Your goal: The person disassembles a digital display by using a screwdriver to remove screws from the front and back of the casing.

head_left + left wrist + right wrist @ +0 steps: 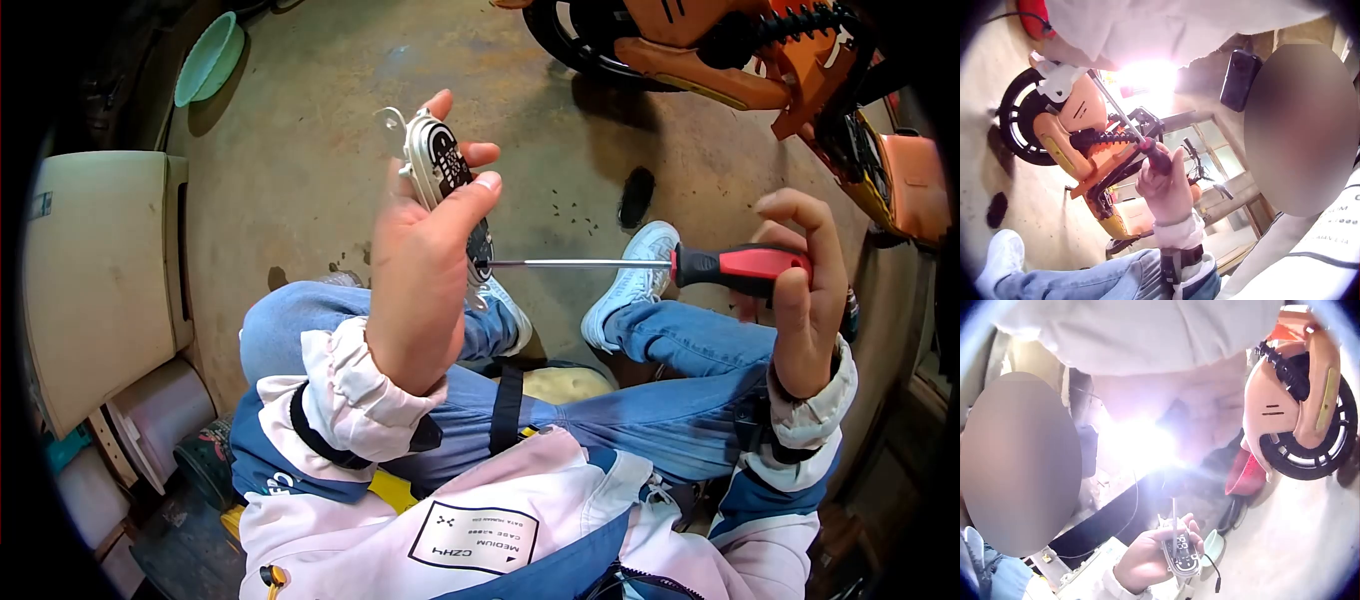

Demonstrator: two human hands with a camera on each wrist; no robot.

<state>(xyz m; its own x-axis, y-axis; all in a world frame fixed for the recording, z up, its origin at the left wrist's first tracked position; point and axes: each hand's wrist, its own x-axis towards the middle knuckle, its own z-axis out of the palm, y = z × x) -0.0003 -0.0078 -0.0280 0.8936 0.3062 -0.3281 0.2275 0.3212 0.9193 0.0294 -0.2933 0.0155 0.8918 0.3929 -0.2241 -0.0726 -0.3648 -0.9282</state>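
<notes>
An oval device (447,165) with a black patterned face and a pale casing is gripped in the left hand (420,270), thumb across its face. The right hand (805,290) holds a screwdriver (735,266) by its red and black handle, and the shaft's tip meets the lower end of the device's face. In the left wrist view the right hand (1169,190) grips the screwdriver handle (1157,156). From the right wrist view, the left hand (1144,559) holds the device (1183,553) with the shaft across its face.
An orange two-wheeled vehicle (700,80) stands at the upper right. A green basin (210,60) lies on the floor at the upper left, above a pale cabinet (100,260). A dark object (636,197) lies on the floor beyond the person's shoes (640,275).
</notes>
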